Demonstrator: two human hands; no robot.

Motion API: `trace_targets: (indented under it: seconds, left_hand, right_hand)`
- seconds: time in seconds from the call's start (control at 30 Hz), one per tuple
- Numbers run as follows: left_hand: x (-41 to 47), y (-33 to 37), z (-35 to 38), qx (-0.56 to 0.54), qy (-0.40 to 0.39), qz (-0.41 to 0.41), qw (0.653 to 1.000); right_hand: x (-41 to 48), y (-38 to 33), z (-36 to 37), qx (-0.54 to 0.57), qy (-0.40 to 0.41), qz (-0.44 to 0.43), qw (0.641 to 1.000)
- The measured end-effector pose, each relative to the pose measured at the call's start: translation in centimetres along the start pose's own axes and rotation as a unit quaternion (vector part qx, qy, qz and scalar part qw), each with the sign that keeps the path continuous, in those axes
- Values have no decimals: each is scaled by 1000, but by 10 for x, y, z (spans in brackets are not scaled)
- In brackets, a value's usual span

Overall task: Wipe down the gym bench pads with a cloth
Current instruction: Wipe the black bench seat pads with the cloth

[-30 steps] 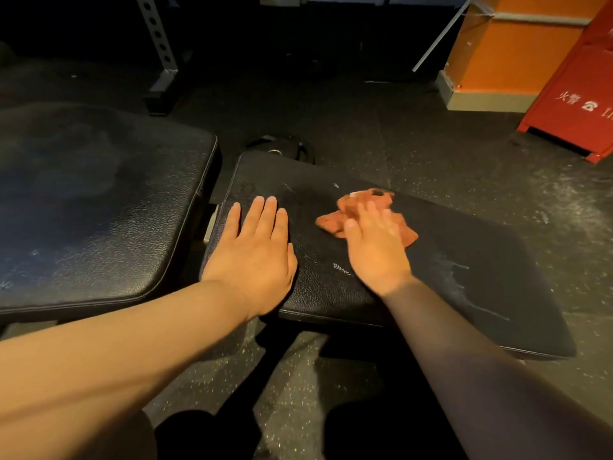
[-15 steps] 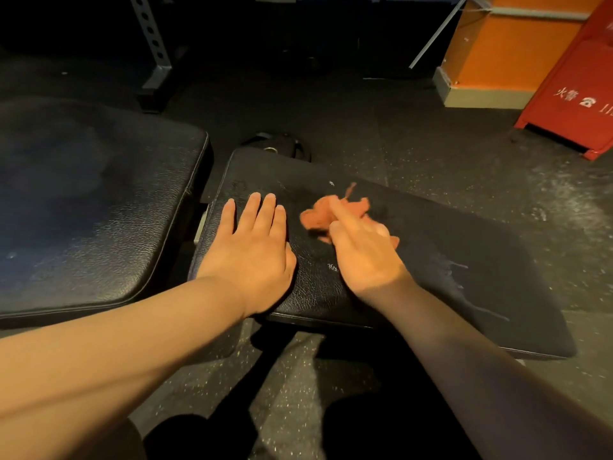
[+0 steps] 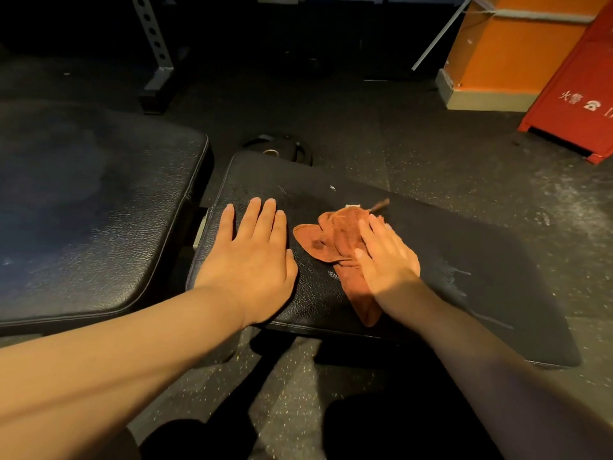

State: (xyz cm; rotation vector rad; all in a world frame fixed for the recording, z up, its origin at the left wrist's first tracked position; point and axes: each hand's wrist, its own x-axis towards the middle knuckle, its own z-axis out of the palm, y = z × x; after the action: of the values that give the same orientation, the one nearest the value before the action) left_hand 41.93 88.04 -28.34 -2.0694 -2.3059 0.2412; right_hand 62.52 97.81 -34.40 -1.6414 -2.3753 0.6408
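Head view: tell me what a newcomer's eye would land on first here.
First, the orange cloth pressed under the right hand in the middle of the black bench pad, with the left hand flat on the pad's left end. Next, the red cabinet and orange pillar at the upper right, bright against the dark floor.

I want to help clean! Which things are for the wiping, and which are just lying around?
For the job: cloth, right pad, left pad, right hand on the cloth, left hand flat on the right pad.
Lying about: weight plate, red box, rack post.
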Motion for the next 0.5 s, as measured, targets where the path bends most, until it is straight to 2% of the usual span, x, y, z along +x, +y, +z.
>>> trace_targets:
  seconds: [0.03, 0.1, 0.17, 0.2, 0.23, 0.3, 0.37, 0.43, 0.47, 0.5]
  left_hand:
    - [0, 0, 0, 1, 1, 2, 1000]
    - [0, 0, 0, 4, -3, 10, 1000]
    - [1, 0, -1, 12, -15, 18, 1000]
    - [1, -1, 0, 16, -21, 19, 999]
    - [1, -1, -1, 17, -20, 19, 999]
    - [1, 0, -2, 14, -8, 15, 1000]
    - [1, 0, -2, 7, -8, 12, 1000]
    - [1, 0, -3, 1, -13, 12, 1000]
    - [2, 0, -3, 3, -13, 12, 1000]
    - [2, -1, -3, 3, -11, 12, 1000]
  right_hand:
    - [0, 2, 7, -49, 38, -31, 998]
    - [-11, -9, 9, -11, 68, -165, 984]
    - [-27, -28, 3, 73, -15, -251, 965]
    - [-31, -34, 2, 99, -54, -250, 962]
    - [-25, -38, 3, 98, -52, -243, 964]
    - [-1, -36, 3, 41, 0, -210, 977]
    - [26, -31, -9, 55, 44, -103, 992]
    - [32, -38, -9, 84, 43, 2, 996]
    - [26, -46, -3, 90, 36, 6, 995]
    - [13, -56, 3, 103, 41, -25, 994]
